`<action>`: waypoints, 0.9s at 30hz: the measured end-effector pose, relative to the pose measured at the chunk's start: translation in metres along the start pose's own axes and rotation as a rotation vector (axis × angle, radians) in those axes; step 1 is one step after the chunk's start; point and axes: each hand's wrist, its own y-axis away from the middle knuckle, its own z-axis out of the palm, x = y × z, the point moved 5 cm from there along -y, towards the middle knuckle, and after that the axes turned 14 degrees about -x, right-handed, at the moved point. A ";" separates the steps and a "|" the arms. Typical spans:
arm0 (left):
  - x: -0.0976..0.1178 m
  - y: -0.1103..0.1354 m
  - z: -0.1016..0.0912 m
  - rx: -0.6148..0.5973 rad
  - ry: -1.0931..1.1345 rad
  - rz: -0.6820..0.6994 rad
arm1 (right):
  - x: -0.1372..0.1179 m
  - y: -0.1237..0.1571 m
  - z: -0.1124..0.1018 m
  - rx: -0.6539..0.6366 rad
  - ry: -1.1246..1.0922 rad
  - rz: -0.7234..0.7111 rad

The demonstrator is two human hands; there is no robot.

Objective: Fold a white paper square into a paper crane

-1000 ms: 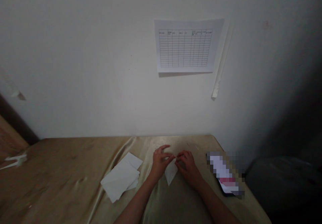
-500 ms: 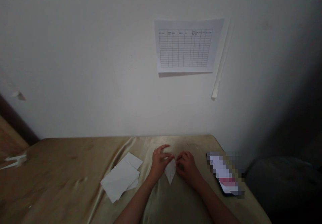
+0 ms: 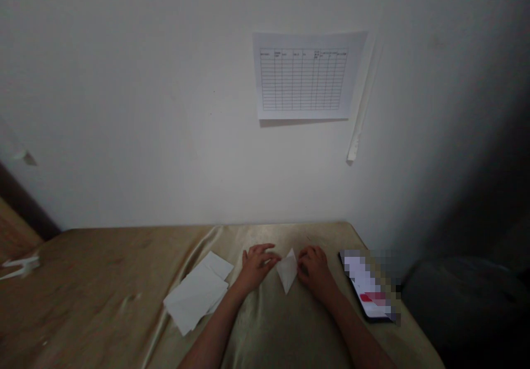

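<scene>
A small folded white paper [image 3: 287, 273], shaped like a kite with points at top and bottom, is between my two hands. My left hand [image 3: 256, 265] is at its left corner, fingers spread, with the fingertips at or just beside the edge. On the other side, my right hand [image 3: 316, 269] has its fingers curled in and closed at the paper's right edge. The fingertips of that hand are partly hidden. To the left of my left forearm lies a loose pile of white paper sheets [image 3: 196, 297].
A shiny gold-brown cloth [image 3: 103, 280] covers the table, with ridged folds. A phone [image 3: 370, 291], partly blurred out, lies at the right edge. White scraps [image 3: 22, 267] lie far left. On the wall behind hangs a printed table sheet [image 3: 304, 76].
The folded paper has shifted slightly right and up, and its top point now shows. My left hand has drawn back to the left, and my right hand has moved a little right.
</scene>
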 end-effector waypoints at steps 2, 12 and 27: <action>-0.001 0.001 0.001 -0.072 -0.004 -0.029 | 0.001 0.000 0.002 -0.006 -0.002 0.012; -0.004 -0.001 0.009 -0.102 -0.044 -0.044 | 0.001 0.001 0.004 -0.040 -0.052 0.066; -0.006 -0.002 0.011 -0.112 -0.067 -0.047 | -0.008 0.009 -0.002 -0.159 -0.103 0.077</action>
